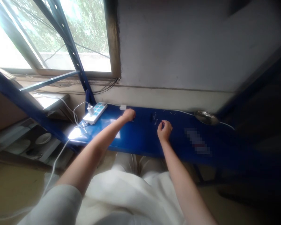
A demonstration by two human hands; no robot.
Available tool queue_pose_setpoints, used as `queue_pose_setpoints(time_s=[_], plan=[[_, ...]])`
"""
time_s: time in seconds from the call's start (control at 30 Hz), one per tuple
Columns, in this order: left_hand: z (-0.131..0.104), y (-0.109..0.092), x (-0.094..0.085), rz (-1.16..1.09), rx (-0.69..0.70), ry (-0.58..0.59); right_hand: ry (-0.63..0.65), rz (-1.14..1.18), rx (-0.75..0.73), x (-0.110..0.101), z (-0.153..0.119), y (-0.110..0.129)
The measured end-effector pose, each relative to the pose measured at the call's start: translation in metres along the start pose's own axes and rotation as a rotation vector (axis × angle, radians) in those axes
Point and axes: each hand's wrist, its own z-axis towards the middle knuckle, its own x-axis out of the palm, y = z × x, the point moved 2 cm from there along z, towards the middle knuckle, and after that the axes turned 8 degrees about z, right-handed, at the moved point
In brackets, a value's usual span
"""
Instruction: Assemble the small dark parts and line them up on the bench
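Note:
My left hand (129, 115) is closed in a loose fist low over the blue shelf top (138, 137). A small white block (123, 107) lies just behind it. What its fingers hold, if anything, is hidden. Farther right, my right hand (165, 130) has thumb and forefinger curled together in a pinch; anything between them is too small to make out. Beside that hand is a scatter of small clear pieces (155, 120), too tiny to name. Several more tiny bits (170, 113) lie toward the back edge.
A white power strip (98, 112) with a plugged-in charger (90, 109) and white cables sits at the left end. A shiny metal bowl (206, 117) stands at the back right, over a white cable. Blue uprights (72, 50) frame the shelf, with a wall behind.

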Motion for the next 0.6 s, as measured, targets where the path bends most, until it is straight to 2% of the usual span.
queue_pose_setpoints(time_s=[0.17,0.43,0.6], plan=[[-0.001,-0.0001,0.0016,0.055,0.007,0.025,0.011,0.019,0.006,-0.0003,-0.0004,0.0],[0.0005,0.0045,0.0031,-0.197,-0.071,-0.039,-0.005,-0.012,-0.014,0.0009,-0.0013,-0.0024],[-0.0001,0.002,0.0029,-0.013,-0.007,-0.007,-0.032,-0.014,-0.039,0.0014,-0.0015,-0.004]])
